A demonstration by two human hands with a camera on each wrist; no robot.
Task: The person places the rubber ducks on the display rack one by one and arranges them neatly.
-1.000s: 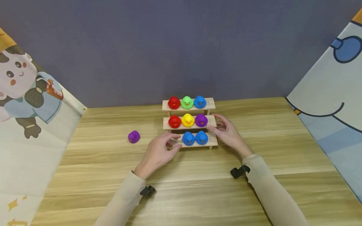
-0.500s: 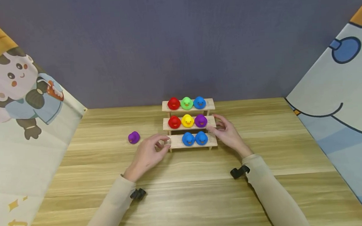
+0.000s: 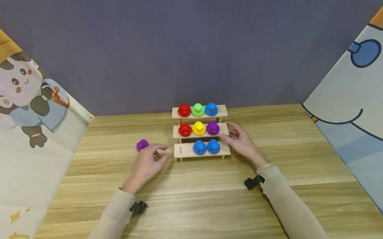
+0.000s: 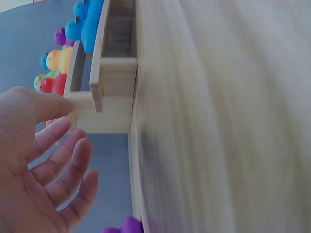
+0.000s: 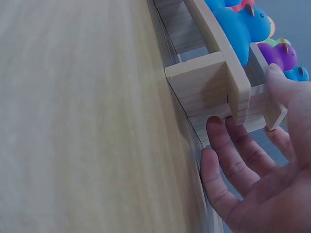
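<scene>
A three-step wooden stand point(image 3: 183, 150) carries small rubber ducks. Two blue ducks point(image 3: 206, 147) sit on the bottom step, whose left part is bare. A red duck point(image 3: 185, 129), a yellow duck point(image 3: 199, 128) and a purple duck point(image 3: 213, 128) fill the middle step. My right hand point(image 3: 240, 142) holds the right end of the middle step, thumb in front and index finger behind. My left hand point(image 3: 147, 166) is left of the stand with nothing in its fingers, which are spread and slightly bent. Partly behind it lies a loose purple duck point(image 3: 142, 144) on the table.
On the top step stand a red duck point(image 3: 184, 110), a green duck point(image 3: 198, 109) and a blue duck point(image 3: 211, 109). A dark grey panel point(image 3: 189, 49) rises behind the wooden table point(image 3: 207, 200). Cartoon-printed panels point(image 3: 28, 167) flank both sides.
My left hand has moved left, away from the bottom step, and now overlaps the loose purple duck in the head view. The right hand has stayed at the stand.
</scene>
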